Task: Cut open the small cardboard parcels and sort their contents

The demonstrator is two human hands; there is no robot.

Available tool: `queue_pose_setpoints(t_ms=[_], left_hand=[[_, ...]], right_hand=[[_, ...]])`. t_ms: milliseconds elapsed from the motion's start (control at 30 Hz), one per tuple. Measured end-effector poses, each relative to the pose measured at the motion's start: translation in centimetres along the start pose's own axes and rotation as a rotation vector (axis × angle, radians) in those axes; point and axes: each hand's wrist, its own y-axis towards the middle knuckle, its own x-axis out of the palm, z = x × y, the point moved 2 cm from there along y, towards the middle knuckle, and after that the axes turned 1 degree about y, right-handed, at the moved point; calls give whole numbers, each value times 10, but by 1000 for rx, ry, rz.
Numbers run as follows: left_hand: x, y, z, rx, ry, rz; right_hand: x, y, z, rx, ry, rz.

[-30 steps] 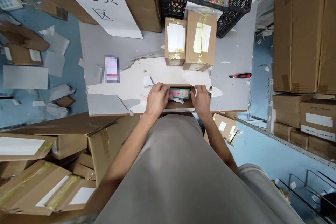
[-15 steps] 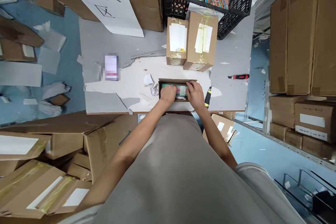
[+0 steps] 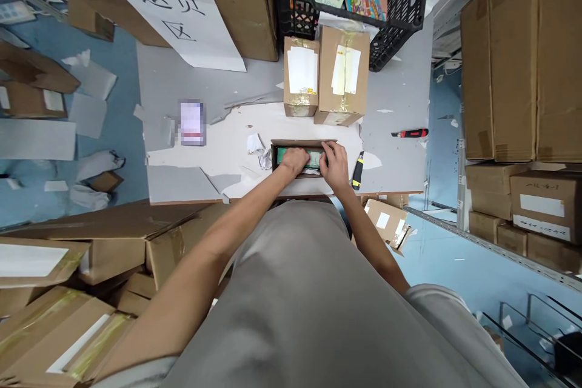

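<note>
A small open cardboard box (image 3: 274, 154) stands near the table's front edge, with a green package (image 3: 314, 160) inside it. My left hand (image 3: 294, 160) reaches into the box from the front, its fingers curled down on the package; the fingertips are partly hidden. Over the box's right end lies my right hand (image 3: 335, 165), bent fingers at the back wall and thumb inside, gripping that end. Crumpled white paper (image 3: 255, 144) lies just left of the box. A black-and-yellow utility knife (image 3: 357, 171) rests to the right of my right hand.
Two taped cartons, a smaller carton (image 3: 301, 76) and a larger carton (image 3: 344, 76), stand behind the box. Behind them is a black plastic crate (image 3: 395, 42). A red-and-black cutter (image 3: 410, 133) lies at the right. Large cartons flank the table (image 3: 182, 185).
My left hand has shifted slightly right along the box, and the pink part of the package no longer shows. My right hand keeps to the right end. The whole view has shifted slightly.
</note>
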Motion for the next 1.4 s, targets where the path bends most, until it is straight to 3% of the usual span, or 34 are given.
queue_pose_setpoints(t_ms=[233, 400, 500, 600, 733, 800, 867, 933, 1033, 1100, 1300, 1400], left_hand=[[-29, -51, -2, 7, 47, 115], [-63, -100, -6, -22, 86, 254], [-77, -126, -8, -59, 63, 342], [-78, -142, -8, -79, 0, 449], [-67, -151, -11, -23, -158, 678], [-61, -155, -20, 44, -295, 794], [-52, -160, -36, 97, -518, 835], [-38, -165, -56, 124, -850, 747], [-13, -168, -77, 147, -1395, 415], [2, -168, -80, 137, -1624, 252], [16, -168, -68, 45, -1798, 251], [15, -166, -61, 20, -1832, 251]], right_hand=[[-11, -1, -6, 59, 204, 75], [-46, -1, -21, 109, 320, 171], [-69, 5, -32, 148, 405, 150], [-84, 12, -53, 176, 488, 68], [-100, 22, -88, 134, 436, 27], [-108, 28, -99, 101, 412, 16], [-116, 33, -104, 69, 424, -17], [-121, 38, -104, 48, 455, -60], [-122, 43, -103, 37, 489, -72], [-119, 45, -104, 41, 495, -51], [-102, 56, -96, 98, 596, -92], [-93, 60, -85, 145, 652, -33]])
